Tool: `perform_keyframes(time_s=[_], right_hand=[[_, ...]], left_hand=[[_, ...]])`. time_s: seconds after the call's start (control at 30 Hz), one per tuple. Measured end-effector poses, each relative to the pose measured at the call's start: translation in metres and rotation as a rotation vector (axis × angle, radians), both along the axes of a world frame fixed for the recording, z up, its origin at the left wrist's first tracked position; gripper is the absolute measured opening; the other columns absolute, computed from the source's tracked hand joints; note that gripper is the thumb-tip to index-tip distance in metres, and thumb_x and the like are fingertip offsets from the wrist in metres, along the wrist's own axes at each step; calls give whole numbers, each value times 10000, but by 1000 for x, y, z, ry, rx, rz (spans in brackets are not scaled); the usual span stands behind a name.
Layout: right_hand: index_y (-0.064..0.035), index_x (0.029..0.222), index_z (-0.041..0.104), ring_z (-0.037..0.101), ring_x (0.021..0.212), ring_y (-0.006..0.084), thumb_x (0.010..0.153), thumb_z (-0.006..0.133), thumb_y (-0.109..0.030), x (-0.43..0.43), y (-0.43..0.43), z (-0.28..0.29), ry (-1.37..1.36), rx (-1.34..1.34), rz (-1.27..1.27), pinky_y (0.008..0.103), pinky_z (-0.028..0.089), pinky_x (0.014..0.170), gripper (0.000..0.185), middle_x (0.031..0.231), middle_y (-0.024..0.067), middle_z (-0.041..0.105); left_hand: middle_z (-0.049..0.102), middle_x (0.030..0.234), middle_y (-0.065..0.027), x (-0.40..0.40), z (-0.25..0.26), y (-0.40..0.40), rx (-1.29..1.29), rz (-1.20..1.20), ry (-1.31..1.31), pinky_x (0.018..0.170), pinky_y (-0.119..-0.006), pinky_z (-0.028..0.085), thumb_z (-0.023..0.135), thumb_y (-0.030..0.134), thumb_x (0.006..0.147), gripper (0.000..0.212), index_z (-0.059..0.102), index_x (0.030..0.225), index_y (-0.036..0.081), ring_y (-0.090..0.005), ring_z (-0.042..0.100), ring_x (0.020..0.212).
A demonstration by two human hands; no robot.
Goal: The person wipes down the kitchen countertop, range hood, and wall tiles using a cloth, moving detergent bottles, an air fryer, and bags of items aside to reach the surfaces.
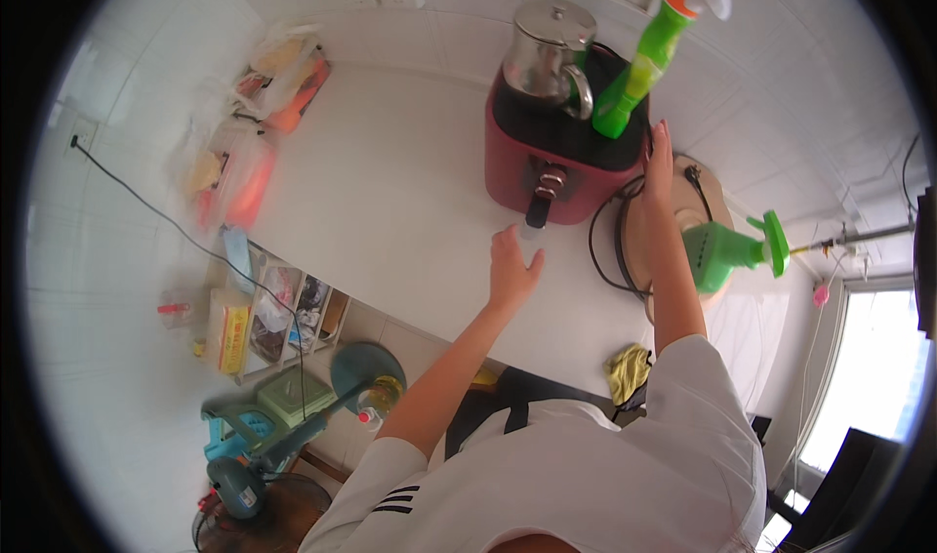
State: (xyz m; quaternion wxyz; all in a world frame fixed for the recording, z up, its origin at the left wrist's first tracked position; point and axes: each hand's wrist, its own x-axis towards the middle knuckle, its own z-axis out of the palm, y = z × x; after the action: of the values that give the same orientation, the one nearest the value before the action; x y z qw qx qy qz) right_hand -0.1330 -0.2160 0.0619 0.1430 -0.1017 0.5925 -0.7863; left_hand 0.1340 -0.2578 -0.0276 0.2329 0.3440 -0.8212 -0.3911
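Note:
A dark red air fryer [512, 161] with a black top stands on the white table. Its front handle [540, 209] points toward me. Just below that handle is my left hand [512, 271], fingers apart and nothing in it. My right hand [659, 154] lies flat along the fryer's right side; whether the palm presses on it is hard to see. On the fryer's top sit a stainless steel kettle [545, 59] with a lid and a green spray bottle [633, 77] with an orange and white head.
Right of the fryer are a round tan appliance [637, 238] with a cord and another green spray bottle [714, 256]. A yellow cloth [627, 373] lies near the table's front edge. Plastic bags [249, 179] line the left edge. A fan [256, 502] and shelf unit [293, 319] stand left.

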Motion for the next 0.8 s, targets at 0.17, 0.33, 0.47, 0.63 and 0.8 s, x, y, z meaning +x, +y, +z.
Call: perform_keyframes(time_s=[0.17, 0.33, 0.47, 0.63, 0.8], right_hand=[[8, 1308, 507, 594, 1132, 243, 941, 561, -320, -6, -3, 3, -340, -231, 321, 352, 454, 1009, 495, 1262, 121, 606], [-6, 1348, 460, 545, 1193, 238, 975, 480, -330, 13, -21, -2, -273, -152, 314, 355, 418, 1035, 495, 1317, 115, 553], [-25, 1390, 419, 482, 1267, 224, 988, 463, -353, 55, -73, 8, -266, -112, 315, 353, 370, 1071, 521, 1384, 99, 501], [-20, 1410, 384, 456, 1287, 244, 979, 482, -411, 91, -164, -3, -142, -121, 427, 381, 339, 1090, 590, 1407, 107, 474], [-81, 1551, 93, 229, 1427, 253, 976, 477, -329, 130, -273, -14, -85, -93, 489, 353, 186, 1161, 734, 1574, 132, 202]], left_hand=[[488, 1163, -224, -43, -11, 4, 85, 175, 95, 795, -456, 483, 698, 175, 820, 518, 424, 1220, -7, -429, 551, 991], [614, 991, -172, -33, -14, -15, 141, 340, 160, 751, -448, 472, 647, 92, 832, 334, 469, 1110, 43, -396, 595, 918], [615, 927, -182, -6, -13, -59, 134, 411, 183, 698, -433, 470, 629, 74, 841, 305, 457, 1092, 58, -400, 608, 841], [616, 921, -188, 33, -8, -142, 240, 472, 157, 716, -470, 461, 638, 59, 821, 337, 444, 1096, 65, -428, 594, 875], [616, 909, -201, 78, -11, -242, 156, 526, 140, 708, -473, 460, 629, 74, 835, 325, 420, 1082, 50, -438, 604, 863]])
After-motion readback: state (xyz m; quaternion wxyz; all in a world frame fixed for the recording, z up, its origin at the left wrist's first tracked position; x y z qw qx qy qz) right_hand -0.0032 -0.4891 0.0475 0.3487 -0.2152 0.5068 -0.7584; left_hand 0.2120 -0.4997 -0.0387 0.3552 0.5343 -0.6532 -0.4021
